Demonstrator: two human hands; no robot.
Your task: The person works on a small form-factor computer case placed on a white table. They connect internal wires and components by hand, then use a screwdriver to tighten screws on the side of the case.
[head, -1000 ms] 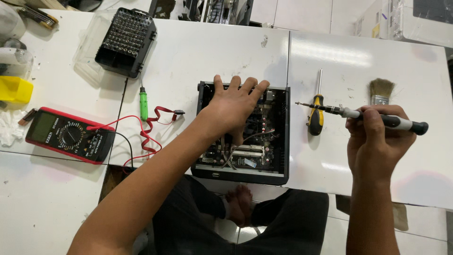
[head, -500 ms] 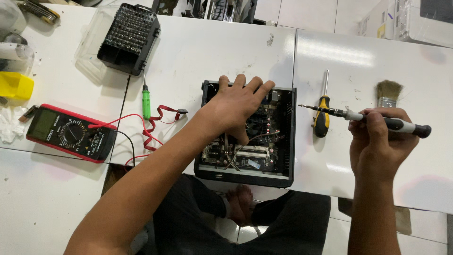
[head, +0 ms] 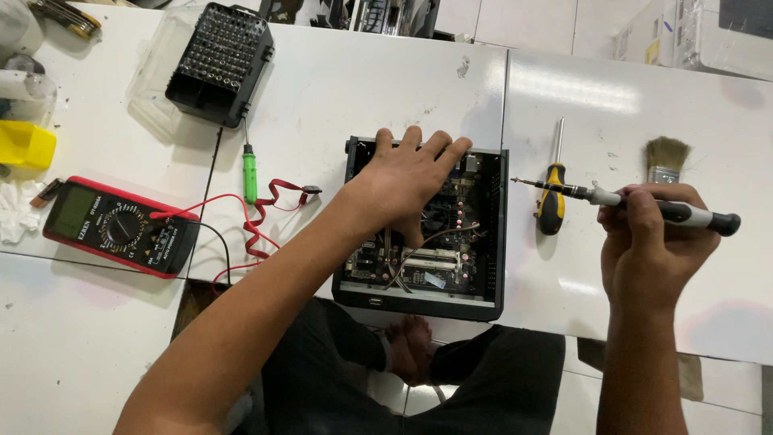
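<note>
An open black computer case with a circuit board inside lies on the white table at the front edge. My left hand rests flat on its far part, fingers spread over the board. My right hand is to the right of the case, above the table, and grips a slim grey-and-black precision screwdriver held level, tip pointing left toward the case. A yellow-and-black screwdriver lies on the table just under that tip.
A paint brush lies behind my right hand. Left of the case are a green screwdriver, a red flat cable, a red multimeter with leads, a black bit set and a yellow object.
My left hand has slid slightly toward the far edge of the case. My right hand with the screwdriver stays about where it was; the camera shifted a little.
</note>
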